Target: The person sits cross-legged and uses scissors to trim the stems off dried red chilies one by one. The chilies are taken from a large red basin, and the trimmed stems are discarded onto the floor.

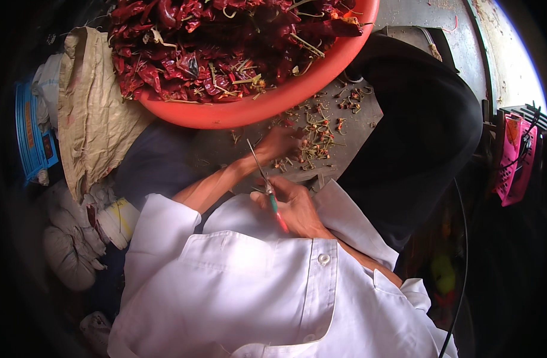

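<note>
My right hand [296,206] is closed around a pair of slim scissors [273,201] with a red and green handle. Their narrow metal blades point up and to the left, past the wrist of the other arm. My left hand [284,142] is blurred by motion and reaches over a dark flat board [354,129], beside a scatter of cut chili stems [318,138]. Its fingers are too blurred to tell if they hold anything. Just beyond stands a large red plastic basin [255,109] heaped with dried red chilies [175,58], many with stems on.
A tan woven sack [92,107] lies left of the basin, with a blue plastic item [29,134] and whitish bundles [70,255] near it. At the right are a pink perforated plastic basket [515,156] and a black cable [463,250]. My dark-clad legs flank the board.
</note>
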### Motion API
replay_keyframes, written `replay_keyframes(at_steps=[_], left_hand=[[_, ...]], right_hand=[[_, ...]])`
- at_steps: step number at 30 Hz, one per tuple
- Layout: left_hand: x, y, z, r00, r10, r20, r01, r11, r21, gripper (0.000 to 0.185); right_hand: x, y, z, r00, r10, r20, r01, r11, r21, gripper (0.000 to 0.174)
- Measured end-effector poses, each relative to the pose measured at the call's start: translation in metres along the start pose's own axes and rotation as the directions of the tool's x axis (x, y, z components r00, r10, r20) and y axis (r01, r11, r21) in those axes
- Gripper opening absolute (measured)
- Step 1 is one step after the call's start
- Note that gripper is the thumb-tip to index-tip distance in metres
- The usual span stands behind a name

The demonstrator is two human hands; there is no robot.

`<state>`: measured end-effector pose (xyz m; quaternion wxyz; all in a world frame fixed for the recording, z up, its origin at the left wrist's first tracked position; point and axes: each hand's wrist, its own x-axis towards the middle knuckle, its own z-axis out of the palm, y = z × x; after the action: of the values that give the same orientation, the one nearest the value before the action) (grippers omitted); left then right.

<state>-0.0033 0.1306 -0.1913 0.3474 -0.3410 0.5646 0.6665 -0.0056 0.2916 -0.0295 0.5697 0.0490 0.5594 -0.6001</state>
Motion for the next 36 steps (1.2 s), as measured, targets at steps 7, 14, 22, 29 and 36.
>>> replay_keyframes(at_steps=[7,14,22,29,36], left_hand=[[-0.098,0.042,-0.001,0.992,0.115,-0.045,-0.123,0.950,-0.289,0.026],[-0.131,0.042,-0.006,0.978,0.172,-0.116,-0.203,0.912,-0.358,0.027],[-0.132,0.033,-0.012,0.976,0.182,-0.118,-0.215,0.872,-0.439,0.026],[-0.127,0.025,-0.021,0.974,0.174,-0.146,-0.215,0.914,-0.345,0.025],[-0.107,0.014,-0.041,0.984,0.111,-0.142,-0.132,0.980,-0.147,0.027]], right_hand=[[-0.024,-0.008,-0.010,0.948,-0.316,-0.023,0.304,0.927,-0.220,0.042],[-0.041,-0.007,-0.030,0.904,-0.373,-0.211,0.270,0.878,-0.394,0.043],[-0.029,-0.021,-0.041,0.937,-0.235,-0.258,0.194,0.965,-0.175,0.045],[-0.029,-0.039,-0.036,0.929,-0.206,-0.307,0.202,0.978,-0.047,0.042],[-0.025,-0.059,-0.048,0.924,-0.200,-0.324,0.201,0.979,-0.030,0.043]])
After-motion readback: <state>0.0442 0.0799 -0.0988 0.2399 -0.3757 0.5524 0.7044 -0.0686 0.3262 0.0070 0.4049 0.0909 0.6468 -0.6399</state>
